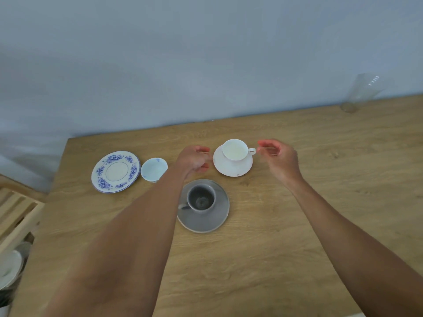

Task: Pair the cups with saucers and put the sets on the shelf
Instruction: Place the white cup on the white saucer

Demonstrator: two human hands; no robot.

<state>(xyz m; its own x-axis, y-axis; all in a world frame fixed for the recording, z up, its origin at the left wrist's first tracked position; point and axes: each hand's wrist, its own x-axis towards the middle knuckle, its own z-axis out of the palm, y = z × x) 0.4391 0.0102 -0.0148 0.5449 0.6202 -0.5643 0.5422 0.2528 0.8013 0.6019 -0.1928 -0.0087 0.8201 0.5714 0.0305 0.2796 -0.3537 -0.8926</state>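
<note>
A white cup (234, 149) sits on a white saucer (231, 168) at the back of the wooden table (297, 225). My left hand (194, 160) hovers just left of that saucer and my right hand (278, 157) just right of the cup's handle, both with fingers curled and apart, holding nothing. Nearer me, a grey cup (201, 197) stands on a grey saucer (215, 223). To the left, a small white-blue cup (153, 168) rests on the table beside a blue-flowered saucer (115, 171), not on it.
A clear glass vase (360, 92) stands at the table's back right by the wall. A light wooden shelf unit (16, 216) sits low at the left, with pale dishes (9, 268) below it.
</note>
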